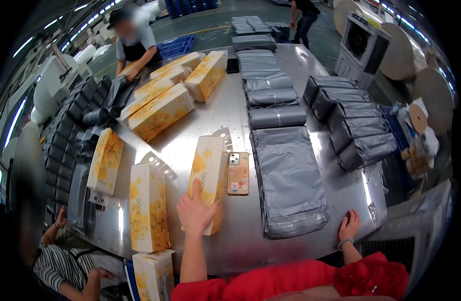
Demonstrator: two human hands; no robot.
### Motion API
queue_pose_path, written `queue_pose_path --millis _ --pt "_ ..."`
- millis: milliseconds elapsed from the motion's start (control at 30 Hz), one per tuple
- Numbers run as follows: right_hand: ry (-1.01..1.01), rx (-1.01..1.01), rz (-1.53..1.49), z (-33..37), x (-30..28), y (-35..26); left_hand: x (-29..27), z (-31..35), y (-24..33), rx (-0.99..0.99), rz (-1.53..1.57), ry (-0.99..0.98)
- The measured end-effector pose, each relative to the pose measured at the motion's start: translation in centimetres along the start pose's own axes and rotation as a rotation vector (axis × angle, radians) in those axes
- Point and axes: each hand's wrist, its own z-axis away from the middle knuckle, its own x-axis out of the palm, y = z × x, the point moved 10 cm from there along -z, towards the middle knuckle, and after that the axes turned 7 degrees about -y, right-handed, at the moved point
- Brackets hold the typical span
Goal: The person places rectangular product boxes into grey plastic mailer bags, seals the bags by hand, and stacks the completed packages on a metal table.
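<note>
One box [206,159], pointed lengthwise ahead, is touched by the left hand [195,211], the right hand [349,227] farther; both hands' fingers loosely spread.

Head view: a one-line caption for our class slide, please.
Left hand on a yellow-flowered box beside a phone, right hand resting on the metal table.

A bare lane of desk [221,114] is running between yellow-flowered cartons [206,158] and stacked grey bags [290,173] (a phone [238,180] is obstructing its middle); another is opening right of the bags.
</note>
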Motion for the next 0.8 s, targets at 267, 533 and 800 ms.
queue_pose_path --millis 267,533,800 --pt "0.031 0.021 0.006 0.9 0.2 1.4 0.5 -0.9 1.5 0.067 -0.004 -0.027" --pt "0.017 -0.034 -0.067 0.3 1.1 3.1 1.7 -2.5 2.5 -0.061 -0.094 -0.077" --pt "-0.268 -0.049 -1.289 -8.2 -4.9 -8.3 2.6 5.3 9.9 0.073 1.537 -0.573"
